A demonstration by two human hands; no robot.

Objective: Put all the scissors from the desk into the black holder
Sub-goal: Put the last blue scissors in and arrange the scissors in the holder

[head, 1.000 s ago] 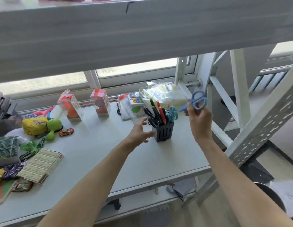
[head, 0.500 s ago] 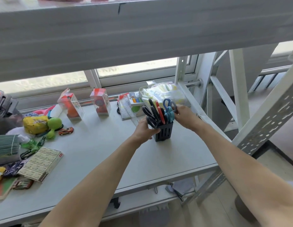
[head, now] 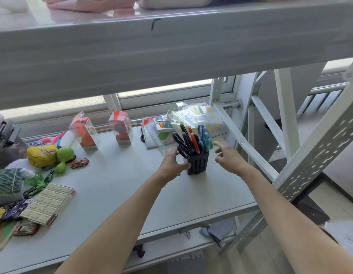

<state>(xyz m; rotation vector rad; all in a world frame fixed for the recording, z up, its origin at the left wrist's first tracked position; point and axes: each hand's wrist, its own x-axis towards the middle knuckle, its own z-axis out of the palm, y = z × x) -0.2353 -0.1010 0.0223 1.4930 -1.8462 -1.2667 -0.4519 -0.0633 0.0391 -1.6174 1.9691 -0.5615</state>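
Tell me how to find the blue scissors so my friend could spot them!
Look at the long white desk under the window, then at the black slotted plastic holder near its right end. The blue-handled scissors stand at its back right. Their dark blue loops sit beside paler teal handles, with red handles and black handles to the left.

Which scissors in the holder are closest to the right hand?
The teal scissors at the black holder's right edge; the black scissors and red scissors stand farther left.

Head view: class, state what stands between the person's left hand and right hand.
The black holder, filled with scissors, stands between the left hand and right hand, in the head view.
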